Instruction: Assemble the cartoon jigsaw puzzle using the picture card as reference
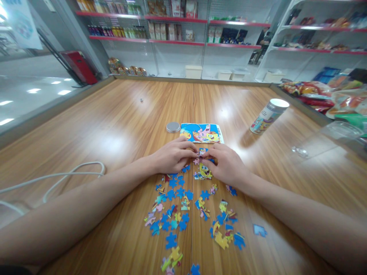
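My left hand and my right hand meet over a small group of joined jigsaw pieces with a yellow cartoon face. The fingertips of both hands are closed at the upper part of this group, on a small puzzle piece; they partly cover it. Just beyond the hands lies a blue picture sheet with pink and yellow cartoon figures. Loose jigsaw pieces, mostly blue with some yellow and pink, are scattered on the near side of my hands.
A round silver lid lies left of the sheet. A printed cylindrical can stands at the right on the wooden table. A white cable loops at the left. Packaged goods and stocked shelves are beyond.
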### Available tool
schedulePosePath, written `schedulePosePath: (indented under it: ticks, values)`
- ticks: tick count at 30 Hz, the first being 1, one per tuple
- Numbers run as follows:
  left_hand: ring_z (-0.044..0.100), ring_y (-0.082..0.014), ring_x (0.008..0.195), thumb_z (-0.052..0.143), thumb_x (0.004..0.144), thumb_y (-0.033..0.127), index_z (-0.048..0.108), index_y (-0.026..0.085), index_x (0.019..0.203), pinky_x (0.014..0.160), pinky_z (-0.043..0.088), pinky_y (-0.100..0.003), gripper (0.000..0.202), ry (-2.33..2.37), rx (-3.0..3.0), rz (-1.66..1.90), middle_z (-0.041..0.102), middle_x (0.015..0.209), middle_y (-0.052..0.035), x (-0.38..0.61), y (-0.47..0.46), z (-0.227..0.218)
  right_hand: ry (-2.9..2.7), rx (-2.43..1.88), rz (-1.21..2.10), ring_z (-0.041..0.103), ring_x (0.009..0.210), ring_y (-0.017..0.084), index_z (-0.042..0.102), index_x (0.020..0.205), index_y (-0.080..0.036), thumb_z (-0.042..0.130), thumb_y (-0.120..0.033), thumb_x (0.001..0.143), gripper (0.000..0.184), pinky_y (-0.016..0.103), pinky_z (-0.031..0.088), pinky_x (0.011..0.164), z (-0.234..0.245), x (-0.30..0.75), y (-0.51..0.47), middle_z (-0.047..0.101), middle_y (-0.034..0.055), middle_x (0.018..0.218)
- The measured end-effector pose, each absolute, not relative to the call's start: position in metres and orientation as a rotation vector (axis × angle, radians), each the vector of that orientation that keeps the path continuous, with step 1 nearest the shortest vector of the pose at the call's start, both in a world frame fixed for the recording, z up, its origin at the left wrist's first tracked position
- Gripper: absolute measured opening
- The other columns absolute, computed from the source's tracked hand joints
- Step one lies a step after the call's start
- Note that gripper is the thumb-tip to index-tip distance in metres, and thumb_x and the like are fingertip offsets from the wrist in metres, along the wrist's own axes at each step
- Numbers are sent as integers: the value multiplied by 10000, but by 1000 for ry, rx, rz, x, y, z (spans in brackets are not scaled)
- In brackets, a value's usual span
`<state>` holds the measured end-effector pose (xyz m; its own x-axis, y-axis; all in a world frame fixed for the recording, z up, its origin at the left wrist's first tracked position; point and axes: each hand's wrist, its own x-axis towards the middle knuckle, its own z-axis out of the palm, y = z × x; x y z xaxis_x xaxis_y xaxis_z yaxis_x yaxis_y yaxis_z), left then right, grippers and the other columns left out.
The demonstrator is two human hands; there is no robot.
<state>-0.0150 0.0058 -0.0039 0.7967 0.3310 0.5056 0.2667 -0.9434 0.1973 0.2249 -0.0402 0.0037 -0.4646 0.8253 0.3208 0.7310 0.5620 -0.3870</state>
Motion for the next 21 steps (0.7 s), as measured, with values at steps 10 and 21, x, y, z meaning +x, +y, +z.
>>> schedulePosePath:
  ticks: [10, 21]
  values:
    - [626, -206, 965, 600, 849, 128, 730, 198, 951, 897, 531, -416, 179, 548, 2771, 858, 723, 1032, -66, -16, 4, -4, -2387, -1282, 137, 545, 842, 203, 735, 815, -198, 604, -281, 955, 209, 326, 403, 751, 4, 225, -43, 599, 53, 797]
    - [599, -182, 869, 624, 967, 313, 740, 185, 953, 828, 497, -348, 173, 776, 2798, 876, 684, 891, -59, -15, 9, -7, -2402, -1305, 170, 556, 853, 194, 729, 820, -189, 609, -281, 965, 209, 313, 408, 764, 7, 224, -44, 592, 51, 807]
